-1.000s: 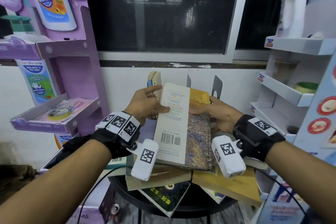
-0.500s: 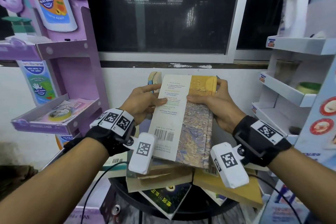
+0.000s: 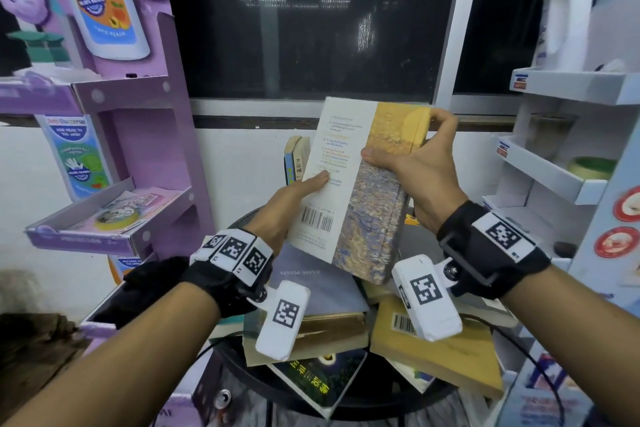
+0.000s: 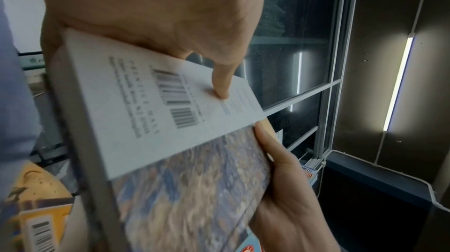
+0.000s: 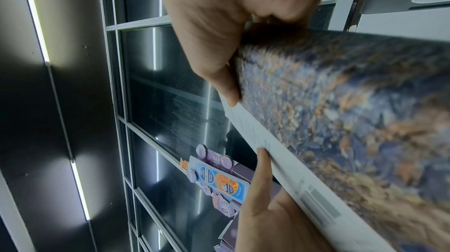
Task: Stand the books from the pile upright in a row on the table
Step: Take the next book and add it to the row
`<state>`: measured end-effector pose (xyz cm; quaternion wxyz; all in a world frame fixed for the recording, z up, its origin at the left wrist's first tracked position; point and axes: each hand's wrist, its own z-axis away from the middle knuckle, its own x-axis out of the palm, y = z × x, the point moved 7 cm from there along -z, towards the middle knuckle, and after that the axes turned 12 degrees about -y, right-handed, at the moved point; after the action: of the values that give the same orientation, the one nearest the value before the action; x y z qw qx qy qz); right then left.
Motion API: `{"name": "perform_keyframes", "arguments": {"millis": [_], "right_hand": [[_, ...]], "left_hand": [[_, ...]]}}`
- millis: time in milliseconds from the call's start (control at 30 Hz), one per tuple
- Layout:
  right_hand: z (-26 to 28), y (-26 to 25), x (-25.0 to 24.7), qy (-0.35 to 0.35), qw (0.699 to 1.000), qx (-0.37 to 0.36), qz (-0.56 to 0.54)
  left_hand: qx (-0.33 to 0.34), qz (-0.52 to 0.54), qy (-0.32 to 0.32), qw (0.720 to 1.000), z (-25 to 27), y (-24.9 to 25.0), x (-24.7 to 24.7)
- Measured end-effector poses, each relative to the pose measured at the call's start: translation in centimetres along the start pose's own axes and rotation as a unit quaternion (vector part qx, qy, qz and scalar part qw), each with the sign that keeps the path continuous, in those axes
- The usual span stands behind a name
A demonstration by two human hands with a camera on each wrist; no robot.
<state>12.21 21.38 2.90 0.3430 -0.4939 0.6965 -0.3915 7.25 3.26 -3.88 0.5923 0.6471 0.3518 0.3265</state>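
Note:
I hold a thick book (image 3: 349,184) with a white and painted back cover tilted up above the pile (image 3: 332,319). My left hand (image 3: 298,194) grips its left edge, thumb pressed on the cover near the barcode (image 4: 175,100). My right hand (image 3: 412,163) grips the spine side near the top, thumb on the cover and fingers curled round the back. Both wrist views show the same book (image 5: 340,121) close up. Two books (image 3: 297,159) stand upright against the wall behind it. The pile lies on a round black table (image 3: 363,399).
A purple display rack (image 3: 138,156) stands at the left and a white shelf unit (image 3: 554,166) at the right, both close to the table. A dark window (image 3: 311,21) fills the wall behind. A cable (image 3: 540,367) runs over the table's right side.
The book has risen off the pile and tipped more upright. My right hand slid up to its top right corner; my left hand now holds lower on the left edge.

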Motion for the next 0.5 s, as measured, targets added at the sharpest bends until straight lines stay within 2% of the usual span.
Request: {"name": "perform_keyframes", "arguments": {"millis": [133, 300, 500], "right_hand": [[0.1, -0.6, 0.3, 0.008, 1.0, -0.012, 0.012], [-0.6, -1.2, -0.3, -0.025, 0.998, 0.013, -0.06], [-1.4, -3.1, 0.1, -0.097, 0.992, 0.014, 0.076]], "left_hand": [[0.033, -0.029, 0.027, 0.999, -0.6, 0.2, -0.3], [0.054, -0.029, 0.046, 0.997, -1.5, 0.7, -1.3], [0.045, -0.007, 0.023, 0.999, -2.3, 0.0, -1.8]]}}
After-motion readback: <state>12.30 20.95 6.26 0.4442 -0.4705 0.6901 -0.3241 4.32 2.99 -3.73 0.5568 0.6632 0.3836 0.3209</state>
